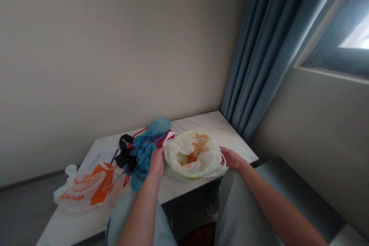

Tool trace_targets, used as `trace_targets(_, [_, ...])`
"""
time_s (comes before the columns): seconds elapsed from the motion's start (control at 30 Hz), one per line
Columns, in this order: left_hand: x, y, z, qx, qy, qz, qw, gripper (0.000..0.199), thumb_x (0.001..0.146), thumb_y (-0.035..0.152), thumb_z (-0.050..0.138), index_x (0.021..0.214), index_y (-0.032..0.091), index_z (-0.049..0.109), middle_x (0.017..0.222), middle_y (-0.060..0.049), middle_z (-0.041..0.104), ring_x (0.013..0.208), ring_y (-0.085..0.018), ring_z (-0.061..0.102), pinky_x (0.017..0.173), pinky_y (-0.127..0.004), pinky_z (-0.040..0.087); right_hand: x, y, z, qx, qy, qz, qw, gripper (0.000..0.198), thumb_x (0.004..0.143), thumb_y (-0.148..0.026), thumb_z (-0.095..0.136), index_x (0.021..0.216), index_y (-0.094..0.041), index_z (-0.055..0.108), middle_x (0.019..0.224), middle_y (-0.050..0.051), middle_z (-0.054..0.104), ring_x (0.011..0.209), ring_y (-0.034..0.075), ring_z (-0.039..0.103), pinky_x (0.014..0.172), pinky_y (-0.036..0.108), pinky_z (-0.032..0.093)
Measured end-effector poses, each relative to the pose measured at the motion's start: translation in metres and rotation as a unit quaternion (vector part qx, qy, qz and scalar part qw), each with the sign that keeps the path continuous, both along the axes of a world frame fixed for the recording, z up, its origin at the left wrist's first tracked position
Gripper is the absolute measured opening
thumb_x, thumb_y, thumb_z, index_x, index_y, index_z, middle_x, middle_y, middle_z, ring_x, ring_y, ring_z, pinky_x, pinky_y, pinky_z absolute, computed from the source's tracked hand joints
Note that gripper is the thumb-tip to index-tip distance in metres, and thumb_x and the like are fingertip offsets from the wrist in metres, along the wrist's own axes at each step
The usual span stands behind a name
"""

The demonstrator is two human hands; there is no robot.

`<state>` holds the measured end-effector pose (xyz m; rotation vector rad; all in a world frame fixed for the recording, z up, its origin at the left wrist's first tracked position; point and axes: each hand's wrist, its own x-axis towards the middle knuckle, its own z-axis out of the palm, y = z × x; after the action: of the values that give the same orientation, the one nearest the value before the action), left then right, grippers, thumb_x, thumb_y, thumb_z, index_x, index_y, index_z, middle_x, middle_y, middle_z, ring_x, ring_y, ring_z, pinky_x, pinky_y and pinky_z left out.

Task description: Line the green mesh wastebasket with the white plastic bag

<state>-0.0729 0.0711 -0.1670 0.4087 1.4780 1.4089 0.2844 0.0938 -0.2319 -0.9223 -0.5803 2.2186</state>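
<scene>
In front of me on the table is a round, pale green bin [192,174], lined with a white plastic bag [211,158]. The bag has orange print and is folded out over the rim, its mouth facing up toward me. My left hand [157,160] is closed on the bag's left edge, its fingertips partly hidden. On the opposite side my right hand [230,158] grips the edge, close to a white handle loop [223,161] that hangs down. Crumpled blue plastic bags [145,152] with red drawstrings lie just left of my left hand.
A black bag [126,153] and a printed sheet [99,157] lie further left. Near the table's left end rests a white-and-orange plastic bag [86,188]. Behind the marble-patterned table [204,121] stands a wall; a blue curtain [259,54] hangs at the right.
</scene>
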Motion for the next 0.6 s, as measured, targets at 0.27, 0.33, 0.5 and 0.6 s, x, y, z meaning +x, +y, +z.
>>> trace_targets(0.27, [-0.017, -0.023, 0.009, -0.132, -0.055, -0.135, 0.98, 0.003, 0.081, 0.016, 0.066, 0.08, 0.013, 0.065, 0.067, -0.007, 0.067, 0.055, -0.016, 0.064, 0.055, -0.025, 0.052, 0.001, -0.002, 0.01, -0.025, -0.009, -0.079, 0.997, 0.014, 0.097, -0.021, 0.054, 0.099, -0.014, 0.065, 0.085, 0.006, 0.075, 0.077, 0.017, 0.073, 0.078, 0.03, 0.058])
trace_targets(0.33, [-0.017, -0.025, 0.008, -0.126, -0.042, -0.163, 0.978, 0.005, 0.077, 0.014, 0.071, 0.08, 0.013, 0.066, 0.069, -0.007, 0.069, 0.056, -0.015, 0.064, 0.055, -0.024, 0.052, 0.002, -0.001, 0.009, -0.013, -0.005, -0.09, 0.996, 0.011, 0.095, -0.018, 0.056, 0.097, -0.014, 0.066, 0.082, 0.006, 0.074, 0.076, 0.018, 0.073, 0.076, 0.029, 0.058])
trace_targets(0.5, [-0.016, -0.025, -0.002, -0.105, 0.017, -0.205, 0.973, 0.022, 0.062, 0.016, 0.085, 0.074, 0.013, 0.067, 0.071, -0.007, 0.071, 0.058, -0.016, 0.066, 0.058, -0.023, 0.05, 0.008, 0.0, 0.005, 0.045, 0.034, -0.121, 0.991, 0.012, 0.091, -0.01, 0.059, 0.083, -0.02, 0.061, 0.045, -0.009, 0.044, 0.039, 0.009, 0.048, 0.048, 0.019, 0.048])
trace_targets(0.6, [-0.016, -0.023, -0.01, -0.106, 0.078, -0.21, 0.969, 0.025, 0.061, 0.023, 0.087, 0.069, 0.014, 0.066, 0.063, -0.005, 0.069, 0.055, -0.016, 0.064, 0.055, -0.023, 0.047, 0.01, -0.001, 0.008, 0.061, 0.051, -0.146, 0.986, 0.018, 0.089, -0.005, 0.055, 0.088, -0.022, 0.061, 0.044, -0.011, 0.036, 0.033, 0.006, 0.036, 0.042, 0.017, 0.042])
